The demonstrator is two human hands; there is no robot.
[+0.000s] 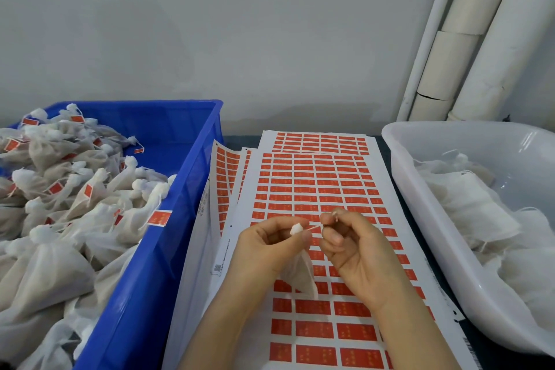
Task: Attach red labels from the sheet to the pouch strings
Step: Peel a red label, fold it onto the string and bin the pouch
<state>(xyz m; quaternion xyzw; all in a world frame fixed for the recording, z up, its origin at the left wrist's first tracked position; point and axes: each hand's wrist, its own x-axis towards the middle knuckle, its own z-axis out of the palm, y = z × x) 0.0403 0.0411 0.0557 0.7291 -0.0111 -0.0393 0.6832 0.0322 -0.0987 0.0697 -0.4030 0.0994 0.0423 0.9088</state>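
Pouch (301, 278) hangs from the left hand (270, 242), which pinches its gathered neck between thumb and forefinger, above the top sheet (315, 189). The right hand (356, 252) pinches the far end of the string (313, 228). The string runs short and taut between the two hands, which are close but apart. A small pale scrap shows at the right fingertips; whether it is a label cannot be told.

Step in hand, as judged: present the string for labelling. To do it well:
1. Hold the string straight and off the sheet, so that no adhesive catches early.
2. Peel one label (313, 307) from the nearest full row, lifting by a corner.
3. Centre the string across the sticky side, then fold the label on itself, edges flush, as on the pouches in the blue bin (192, 177) at left.
4. Press flat along the fold.

Risk: a slack string twists and the halves meet askew. Unlabelled pouches lie in the white tub (399, 159) at right.
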